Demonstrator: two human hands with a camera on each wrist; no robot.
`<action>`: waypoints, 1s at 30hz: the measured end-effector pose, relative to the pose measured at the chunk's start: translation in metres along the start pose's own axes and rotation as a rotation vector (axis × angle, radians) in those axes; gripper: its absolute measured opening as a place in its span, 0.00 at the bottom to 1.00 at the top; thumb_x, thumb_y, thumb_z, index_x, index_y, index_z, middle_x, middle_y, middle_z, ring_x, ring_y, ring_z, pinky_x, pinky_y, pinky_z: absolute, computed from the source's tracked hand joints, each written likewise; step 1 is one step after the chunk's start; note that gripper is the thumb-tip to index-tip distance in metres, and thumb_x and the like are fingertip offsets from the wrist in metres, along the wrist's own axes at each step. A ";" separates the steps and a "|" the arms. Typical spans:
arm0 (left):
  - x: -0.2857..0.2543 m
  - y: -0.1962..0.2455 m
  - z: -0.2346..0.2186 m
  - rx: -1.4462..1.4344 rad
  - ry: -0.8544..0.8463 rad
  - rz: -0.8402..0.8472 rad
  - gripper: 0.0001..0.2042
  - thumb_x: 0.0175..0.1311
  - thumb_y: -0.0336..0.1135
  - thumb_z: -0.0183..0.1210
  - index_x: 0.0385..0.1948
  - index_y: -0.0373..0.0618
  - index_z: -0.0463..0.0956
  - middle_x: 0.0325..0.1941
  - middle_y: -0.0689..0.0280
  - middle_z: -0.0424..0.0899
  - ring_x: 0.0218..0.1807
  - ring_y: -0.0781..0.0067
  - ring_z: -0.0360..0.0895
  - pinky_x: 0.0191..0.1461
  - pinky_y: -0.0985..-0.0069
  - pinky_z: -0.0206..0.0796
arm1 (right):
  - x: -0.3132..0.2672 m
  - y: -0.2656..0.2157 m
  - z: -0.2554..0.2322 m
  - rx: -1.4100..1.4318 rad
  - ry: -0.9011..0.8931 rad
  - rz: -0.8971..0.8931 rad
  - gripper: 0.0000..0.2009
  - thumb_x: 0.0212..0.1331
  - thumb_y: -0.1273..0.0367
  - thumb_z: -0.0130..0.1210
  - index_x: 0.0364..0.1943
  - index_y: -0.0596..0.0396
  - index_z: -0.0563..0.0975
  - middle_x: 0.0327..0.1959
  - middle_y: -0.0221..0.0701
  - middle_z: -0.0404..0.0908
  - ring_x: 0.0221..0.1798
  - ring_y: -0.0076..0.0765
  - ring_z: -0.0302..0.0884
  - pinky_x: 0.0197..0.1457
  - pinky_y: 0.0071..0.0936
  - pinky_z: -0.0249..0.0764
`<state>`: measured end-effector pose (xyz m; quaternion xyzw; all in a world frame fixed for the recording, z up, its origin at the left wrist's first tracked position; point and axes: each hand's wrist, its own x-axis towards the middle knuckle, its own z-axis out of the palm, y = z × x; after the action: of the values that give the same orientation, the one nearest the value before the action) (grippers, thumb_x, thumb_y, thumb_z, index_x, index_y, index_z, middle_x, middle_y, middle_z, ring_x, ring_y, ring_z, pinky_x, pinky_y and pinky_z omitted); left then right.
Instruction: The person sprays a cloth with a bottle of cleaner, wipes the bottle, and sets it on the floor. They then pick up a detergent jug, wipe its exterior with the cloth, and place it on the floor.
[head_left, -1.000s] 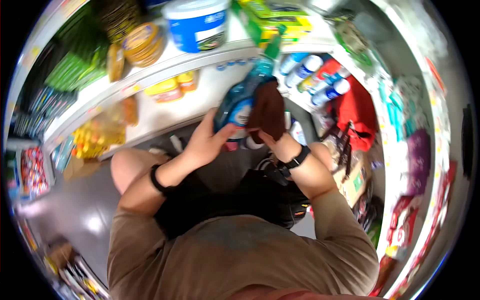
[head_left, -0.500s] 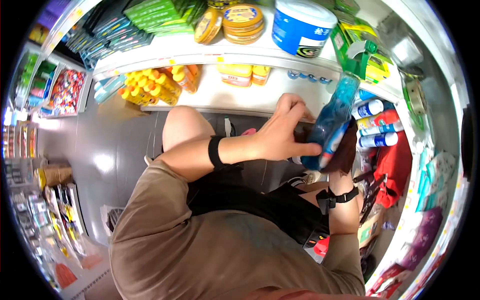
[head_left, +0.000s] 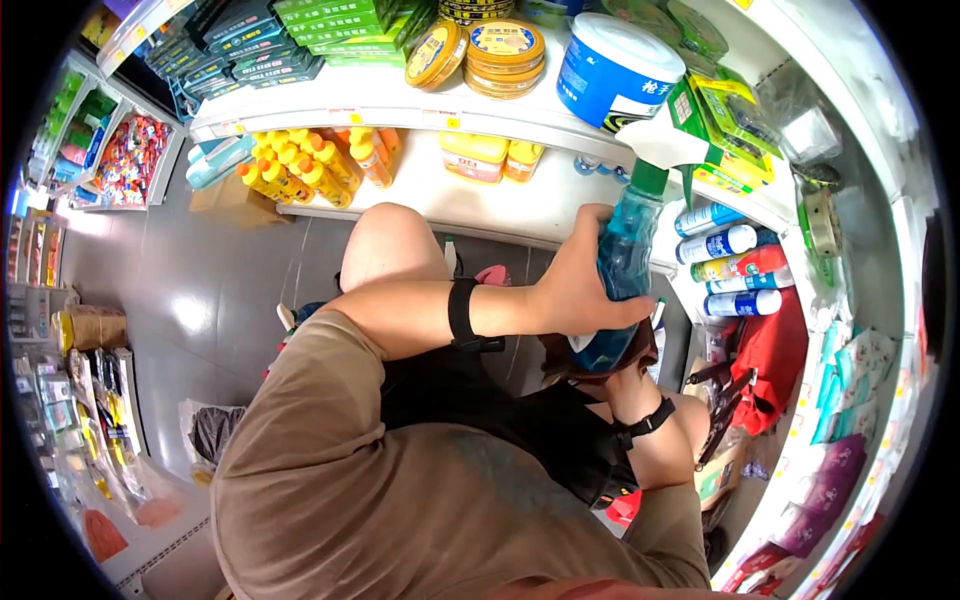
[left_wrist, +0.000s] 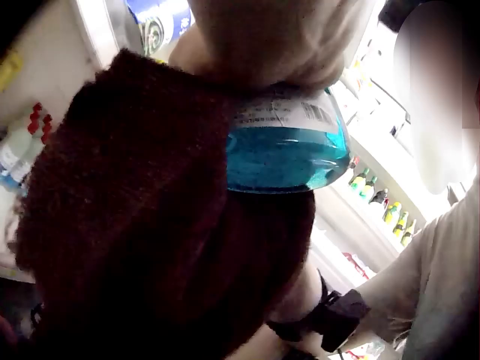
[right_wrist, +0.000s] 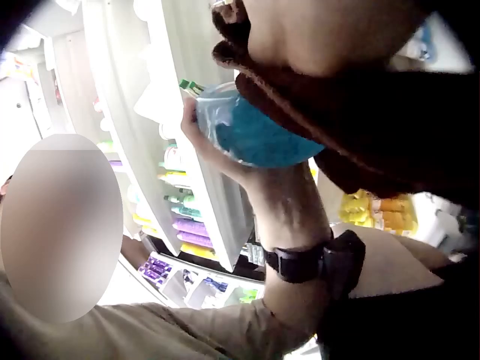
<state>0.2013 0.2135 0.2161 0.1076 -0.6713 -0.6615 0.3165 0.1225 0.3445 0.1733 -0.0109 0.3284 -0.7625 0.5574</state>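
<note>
A spray bottle point(head_left: 625, 245) of clear plastic with blue liquid leans in front of the person, its green-and-white trigger head at the top. In the head view the left hand point(head_left: 575, 285) grips it round the middle, thumb across the near side. Below, a dark brown cloth point(left_wrist: 142, 195) wraps the bottle's lower end. The right hand point(right_wrist: 330, 30) holds this cloth against the bottle from underneath; in the head view cloth and bottle hide most of its fingers. Part of a white label with a barcode shows near the bottle's base in the left wrist view.
A white shelf point(head_left: 380, 110) ahead carries a blue-and-white tub point(head_left: 620, 75), round golden tins point(head_left: 505, 55) and green boxes point(head_left: 345, 25). Yellow bottles point(head_left: 310, 165) fill its lower level. Spray cans point(head_left: 720, 245) and a red bag point(head_left: 770, 360) lie at the right.
The left hand, loosely spread beside the bottle half a second ago, now grips its middle. The bottle has turned so its white trigger head points right, and the cloth sits lower around its base.
</note>
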 end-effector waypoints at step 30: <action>0.003 0.011 -0.011 0.308 -0.096 -0.245 0.27 0.48 0.52 0.73 0.35 0.33 0.79 0.35 0.50 0.79 0.40 0.53 0.77 0.46 0.64 0.67 | -0.022 -0.013 -0.014 -1.621 0.271 -0.833 0.32 0.48 0.65 0.69 0.57 0.59 0.67 0.50 0.43 0.76 0.52 0.50 0.75 0.56 0.40 0.70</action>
<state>0.2083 0.2043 0.2266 0.2041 -0.7606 -0.5891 0.1811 0.1138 0.3723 0.1764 -0.4259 0.7943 -0.4329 0.0164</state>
